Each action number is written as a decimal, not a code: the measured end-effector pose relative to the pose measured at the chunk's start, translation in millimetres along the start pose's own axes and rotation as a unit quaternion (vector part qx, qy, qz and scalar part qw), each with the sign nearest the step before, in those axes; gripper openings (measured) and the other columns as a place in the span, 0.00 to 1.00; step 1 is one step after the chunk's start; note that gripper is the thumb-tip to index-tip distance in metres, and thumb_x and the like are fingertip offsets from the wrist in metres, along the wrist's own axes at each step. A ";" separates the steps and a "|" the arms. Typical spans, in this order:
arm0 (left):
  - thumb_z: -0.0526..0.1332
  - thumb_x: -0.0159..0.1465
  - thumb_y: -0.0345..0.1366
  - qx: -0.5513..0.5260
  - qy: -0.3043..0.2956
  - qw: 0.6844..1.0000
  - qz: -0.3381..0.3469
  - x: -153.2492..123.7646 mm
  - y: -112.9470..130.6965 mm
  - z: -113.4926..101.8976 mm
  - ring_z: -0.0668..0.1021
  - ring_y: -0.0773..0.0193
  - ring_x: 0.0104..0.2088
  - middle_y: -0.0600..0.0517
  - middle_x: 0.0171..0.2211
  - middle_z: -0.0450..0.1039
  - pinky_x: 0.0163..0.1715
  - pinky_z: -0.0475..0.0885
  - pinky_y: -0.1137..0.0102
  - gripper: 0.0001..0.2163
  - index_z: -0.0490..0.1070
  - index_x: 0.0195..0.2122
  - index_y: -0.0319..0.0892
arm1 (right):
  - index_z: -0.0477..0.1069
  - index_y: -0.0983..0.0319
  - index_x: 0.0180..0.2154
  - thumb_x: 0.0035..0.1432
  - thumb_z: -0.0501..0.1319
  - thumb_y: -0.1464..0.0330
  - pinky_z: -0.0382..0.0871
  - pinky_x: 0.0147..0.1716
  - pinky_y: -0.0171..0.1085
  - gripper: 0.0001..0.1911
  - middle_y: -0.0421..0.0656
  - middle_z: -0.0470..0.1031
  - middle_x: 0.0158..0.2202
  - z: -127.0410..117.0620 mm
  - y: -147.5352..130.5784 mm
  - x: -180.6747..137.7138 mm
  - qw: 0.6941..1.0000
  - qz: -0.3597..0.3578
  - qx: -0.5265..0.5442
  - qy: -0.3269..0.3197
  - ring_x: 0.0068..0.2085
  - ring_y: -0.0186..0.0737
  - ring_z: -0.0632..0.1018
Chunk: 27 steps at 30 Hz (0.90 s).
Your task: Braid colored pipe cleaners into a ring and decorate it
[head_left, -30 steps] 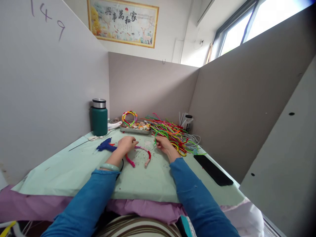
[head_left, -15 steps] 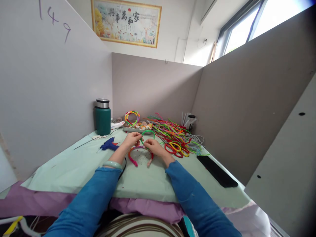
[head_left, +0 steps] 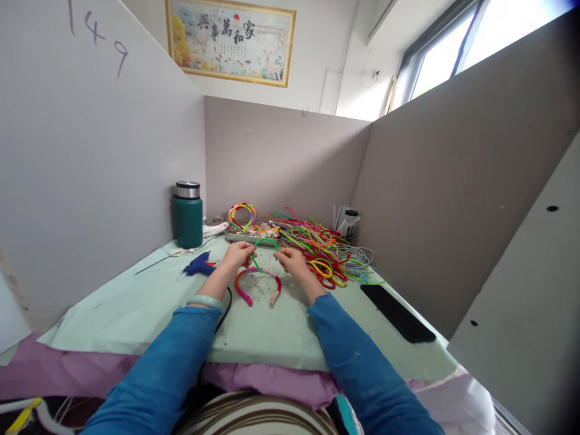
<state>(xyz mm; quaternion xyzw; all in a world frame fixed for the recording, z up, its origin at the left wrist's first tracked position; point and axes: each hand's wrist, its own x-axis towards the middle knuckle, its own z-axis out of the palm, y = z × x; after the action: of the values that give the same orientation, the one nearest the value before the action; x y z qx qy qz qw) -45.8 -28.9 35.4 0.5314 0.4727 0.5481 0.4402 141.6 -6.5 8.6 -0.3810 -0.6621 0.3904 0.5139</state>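
A green pipe cleaner point(head_left: 266, 240) arches between my two hands above the table. My left hand point(head_left: 240, 255) pinches its left side, and a tail of it runs down toward the headband. At its right side my right hand point(head_left: 290, 261) grips it with closed fingertips. Just below the hands lies a headband point(head_left: 277, 281) wrapped in pink, orange, purple and red fuzzy sections, its ends toward me. Whether the green tail touches the headband's top I cannot tell.
Left are a blue glue gun point(head_left: 199, 264) and a green bottle point(head_left: 188, 214). Behind stands a metal tray point(head_left: 233, 235) with small pieces and finished headbands point(head_left: 242, 217). Many coloured pipe cleaners point(head_left: 312, 238) are heaped back right, near a black flat strip point(head_left: 399, 314).
My right hand has moved right and slightly up, away from my left hand. The green pipe cleaner is now spread into a wider arch between them. The headband stays put.
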 end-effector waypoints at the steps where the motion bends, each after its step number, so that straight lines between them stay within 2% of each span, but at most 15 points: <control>1: 0.62 0.54 0.34 -0.003 0.002 1.000 -0.001 0.4 -0.4 -0.5 0.65 0.75 0.13 0.54 0.22 0.71 0.14 0.61 0.75 0.07 0.65 0.27 0.38 | 0.66 0.62 0.22 0.45 0.63 0.57 0.50 0.18 0.31 0.15 0.34 0.60 0.16 1.4 -0.6 -0.8 1.000 -0.006 -0.008 0.000 0.18 0.28 0.58; 5: 0.64 0.52 0.36 -0.011 0.004 1.000 -0.003 2.3 -1.2 -2.2 0.65 0.75 0.13 0.54 0.22 0.71 0.15 0.61 0.74 0.09 0.65 0.28 0.38 | 0.65 0.62 0.23 0.46 0.62 0.59 0.51 0.17 0.32 0.13 0.35 0.62 0.17 2.4 0.8 0.1 1.000 -0.006 0.009 0.027 0.18 0.28 0.59; 8: 0.65 0.52 0.37 -0.001 -0.017 1.000 -0.005 2.3 -1.5 -2.2 0.65 0.75 0.14 0.54 0.22 0.71 0.15 0.60 0.75 0.10 0.65 0.28 0.37 | 0.65 0.62 0.24 0.44 0.63 0.59 0.50 0.17 0.31 0.14 0.35 0.63 0.19 -1.3 2.1 4.0 0.994 0.012 0.090 0.064 0.18 0.27 0.60; 11: 0.65 0.50 0.39 0.037 -0.096 0.994 -0.021 -0.1 -2.7 -1.0 0.66 0.75 0.14 0.53 0.22 0.71 0.15 0.59 0.75 0.12 0.66 0.27 0.37 | 0.63 0.61 0.25 0.41 0.65 0.58 0.50 0.16 0.30 0.16 0.35 0.62 0.20 -6.4 2.0 6.7 0.977 0.034 0.191 0.091 0.18 0.26 0.59; 13: 0.66 0.49 0.41 0.071 -0.155 0.985 -0.036 -2.3 -3.7 0.0 0.65 0.75 0.14 0.52 0.23 0.72 0.15 0.59 0.75 0.13 0.68 0.29 0.36 | 0.62 0.61 0.24 0.41 0.65 0.58 0.50 0.17 0.31 0.16 0.34 0.61 0.20 -8.4 1.5 6.4 0.977 0.038 0.189 0.088 0.18 0.26 0.59; 15: 0.67 0.49 0.43 0.098 -0.177 0.979 -0.036 -3.7 -4.3 0.4 0.64 0.76 0.14 0.50 0.27 0.75 0.14 0.59 0.74 0.16 0.70 0.32 0.35 | 0.63 0.62 0.24 0.43 0.64 0.59 0.51 0.17 0.31 0.15 0.34 0.61 0.19 -7.6 0.5 4.0 0.989 0.033 0.132 0.050 0.18 0.27 0.60; 19: 0.63 0.52 0.47 0.112 -0.127 0.986 -0.002 -3.0 -3.9 -1.0 0.60 0.78 0.14 0.46 0.36 0.76 0.15 0.59 0.74 0.21 0.71 0.41 0.36 | 0.65 0.62 0.24 0.47 0.62 0.59 0.52 0.18 0.31 0.13 0.34 0.61 0.17 1.5 -3.2 -3.8 0.997 0.006 0.026 -0.071 0.18 0.28 0.60; 22: 0.62 0.53 0.49 0.125 -0.113 0.985 0.026 -1.8 -4.1 -1.6 0.59 0.77 0.14 0.48 0.33 0.76 0.14 0.55 0.75 0.21 0.73 0.40 0.36 | 0.65 0.62 0.24 0.49 0.61 0.59 0.52 0.19 0.32 0.13 0.34 0.61 0.17 8.0 -5.2 -7.9 0.993 -0.010 0.005 -0.117 0.18 0.28 0.60; 27: 0.63 0.51 0.47 0.160 -0.137 0.977 0.021 -0.7 -7.7 -0.2 0.59 0.76 0.15 0.52 0.23 0.72 0.14 0.51 0.75 0.17 0.75 0.31 0.36 | 0.65 0.63 0.23 0.50 0.61 0.60 0.53 0.20 0.32 0.13 0.35 0.61 0.18 9.3 -2.5 -7.9 0.993 -0.015 0.003 -0.114 0.20 0.29 0.61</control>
<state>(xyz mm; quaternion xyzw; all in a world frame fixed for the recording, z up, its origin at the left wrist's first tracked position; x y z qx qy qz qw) -46.1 -28.2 27.6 0.6749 0.4779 0.3967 0.3986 133.6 -15.8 6.3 -0.3224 -0.7210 0.4256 0.4417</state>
